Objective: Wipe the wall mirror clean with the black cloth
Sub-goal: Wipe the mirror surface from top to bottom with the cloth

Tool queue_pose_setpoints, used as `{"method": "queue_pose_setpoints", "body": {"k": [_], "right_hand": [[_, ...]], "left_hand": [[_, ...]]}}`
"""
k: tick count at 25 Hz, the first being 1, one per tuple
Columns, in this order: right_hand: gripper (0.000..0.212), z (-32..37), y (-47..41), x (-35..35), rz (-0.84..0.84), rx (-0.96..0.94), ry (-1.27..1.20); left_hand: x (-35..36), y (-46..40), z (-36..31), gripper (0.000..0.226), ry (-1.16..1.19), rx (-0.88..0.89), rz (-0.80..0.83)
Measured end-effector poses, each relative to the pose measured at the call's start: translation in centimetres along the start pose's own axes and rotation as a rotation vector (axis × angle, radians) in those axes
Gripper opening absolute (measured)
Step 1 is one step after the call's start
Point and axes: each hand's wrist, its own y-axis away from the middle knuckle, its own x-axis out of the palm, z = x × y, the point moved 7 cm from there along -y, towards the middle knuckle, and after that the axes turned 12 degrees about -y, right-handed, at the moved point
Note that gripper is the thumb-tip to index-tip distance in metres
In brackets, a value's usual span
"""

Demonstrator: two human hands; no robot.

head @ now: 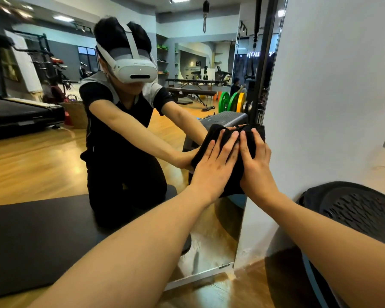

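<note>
- Head view: the black cloth [233, 156] lies flat against the wall mirror [53, 152], at its right edge, about 3 o'clock of centre.
- The left hand [213, 165] presses on the cloth, fingers straight and slightly spread.
- The right hand [255, 161] presses just beside it at 3 o'clock, fingers straight, the 2 hands' fingertips touching.
- A white wall [331, 85] adjoins the mirror's right edge.
</note>
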Motion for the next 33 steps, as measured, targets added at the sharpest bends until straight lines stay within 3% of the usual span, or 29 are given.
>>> {"method": "queue_pose_setpoints", "body": {"k": [21,26,33], "right_hand": [[0.087,19.5,-3.0,4.0,-0.09,-0.184,-0.024],[0.109,24.2,-2.9,7.8,0.066,-0.161,0.009],[0.101,35.0,-1.5,11.2,0.021,-0.281,-0.014]], "left_hand": [[-6.6,8.8,16.7,0.086,-0.096,0.008,-0.109],[-7.2,13.4,22.2,0.094,-0.158,-0.007,-0.089],[-9.1,21.5,30.8,0.094,-0.187,-0.048,-0.019]]}}
